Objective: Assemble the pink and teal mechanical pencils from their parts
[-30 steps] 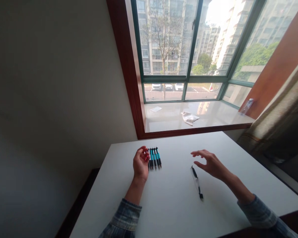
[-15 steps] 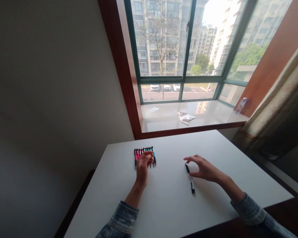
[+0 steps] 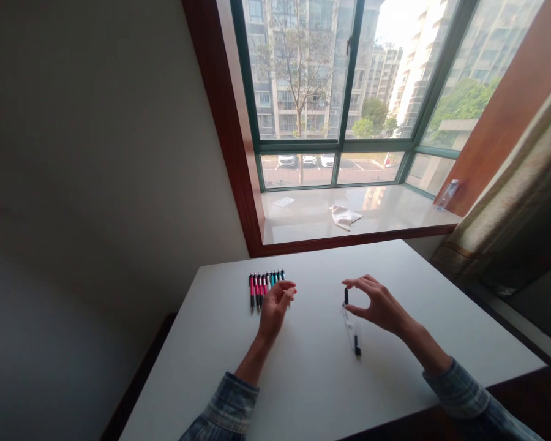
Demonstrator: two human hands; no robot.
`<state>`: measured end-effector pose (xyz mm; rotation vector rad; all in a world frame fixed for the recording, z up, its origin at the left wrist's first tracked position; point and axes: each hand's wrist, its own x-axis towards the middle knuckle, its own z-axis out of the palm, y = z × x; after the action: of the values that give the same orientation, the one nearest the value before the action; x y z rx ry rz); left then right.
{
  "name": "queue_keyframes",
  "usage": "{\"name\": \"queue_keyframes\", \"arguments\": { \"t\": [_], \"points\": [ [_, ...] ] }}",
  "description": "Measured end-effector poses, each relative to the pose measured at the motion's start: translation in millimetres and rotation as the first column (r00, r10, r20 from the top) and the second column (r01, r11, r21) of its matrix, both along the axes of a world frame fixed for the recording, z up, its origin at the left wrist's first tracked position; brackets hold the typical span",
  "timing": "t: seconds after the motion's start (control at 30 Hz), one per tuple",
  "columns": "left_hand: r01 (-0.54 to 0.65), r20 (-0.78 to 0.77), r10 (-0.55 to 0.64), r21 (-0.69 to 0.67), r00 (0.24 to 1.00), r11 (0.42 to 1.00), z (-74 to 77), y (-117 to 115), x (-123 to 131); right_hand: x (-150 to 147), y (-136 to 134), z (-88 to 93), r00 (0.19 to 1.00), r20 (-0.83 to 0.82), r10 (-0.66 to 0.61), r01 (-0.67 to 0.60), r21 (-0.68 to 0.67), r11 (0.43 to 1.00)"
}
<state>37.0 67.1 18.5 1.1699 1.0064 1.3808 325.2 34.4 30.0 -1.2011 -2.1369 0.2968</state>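
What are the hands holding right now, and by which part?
The right hand pinches the black end of a clear-barrelled pen between thumb and fingertips, its lower end on the table. The curled left hand, beside a row of pens, shows nothing held.

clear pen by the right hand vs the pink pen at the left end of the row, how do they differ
The clear pen has a see-through barrel; the pink pen has a solid pink one. The clear pen is alone, while the pink pen lies beside the other pens. The clear pen's upper end seems to sit between the fingers of the right hand; nothing touches the pink pen. Both have black ends and are on the white table.
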Motion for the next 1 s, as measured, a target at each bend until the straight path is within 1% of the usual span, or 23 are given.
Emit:
{"name": "queue_keyframes", "arguments": {
  "t": [0.07,0.17,0.2,0.27,0.4,0.47,0.53,0.6,0.67,0.77,0.87,0.93,1.0],
  "points": [
    [0.113,-0.045,-0.114,-0.016,0.992,0.993,2.0,-6.7,6.2,-17.9,-4.7,4.9,0.999,-0.024,0.026,-0.023,0.108,0.994],
    [0.298,-0.089,-0.304,-0.072,0.949,0.952,4.4,-16.9,14.2,-45.5,-9.8,4.9,0.997,0.001,0.083,-0.082,0.207,0.975],
    [0.343,-0.085,-0.35,-0.083,0.933,0.935,4.6,-19.3,16.0,-52.8,-10.3,3.2,0.996,0.009,0.089,-0.089,0.221,0.971],
    [0.374,-0.072,-0.381,-0.09,0.922,0.923,3.7,-21.8,18.4,-63.2,-9.9,-1.3,0.996,0.015,0.089,-0.09,0.228,0.969],
    [0.355,-0.067,-0.36,-0.078,0.931,0.932,-0.9,-19.7,19.7,-67.8,-6.8,-7.1,0.995,0.019,0.102,-0.104,0.214,0.971],
    [0.339,-0.091,-0.345,-0.074,0.934,0.938,-2.5,-17.7,19.3,-61.6,-4.4,-7.5,0.995,0.002,0.104,-0.102,0.208,0.973],
    [0.305,-0.151,-0.311,-0.062,0.938,0.95,-3.1,-16.2,18.1,-49.0,-0.6,-8.5,0.998,-0.036,0.056,-0.048,0.188,0.981],
    [0.26,-0.209,-0.262,-0.037,0.942,0.965,-2.8,-15.4,16.3,-32.2,4.1,-12.3,0.998,-0.056,-0.031,0.038,0.135,0.99],
    [0.221,-0.228,-0.218,-0.013,0.949,0.975,-2.0,-15.1,14.7,-15.5,8.8,-19.8,0.997,-0.009,-0.08,0.08,0.042,0.996],
    [0.181,-0.207,-0.179,-0.006,0.962,0.983,-1.2,-14.8,13.7,-0.1,14.9,-33.0,0.992,0.062,-0.108,0.112,-0.062,0.992],
    [0.154,-0.208,-0.151,-0.005,0.966,0.988,-1.6,-14.1,14.1,0.8,22.5,-38.1,0.992,0.089,-0.088,0.097,-0.102,0.99],
    [0.122,-0.233,-0.114,0.021,0.966,0.992,-2.1,-13.2,14.1,-3.7,30.4,-34.5,0.996,0.041,-0.082,0.086,-0.1,0.991],
    [0.077,-0.287,-0.052,0.075,0.957,0.994,-2.5,-11.9,13.4,-10.4,40.3,-27.8,0.99,-0.088,-0.113,0.103,-0.108,0.989]
  ]
}}
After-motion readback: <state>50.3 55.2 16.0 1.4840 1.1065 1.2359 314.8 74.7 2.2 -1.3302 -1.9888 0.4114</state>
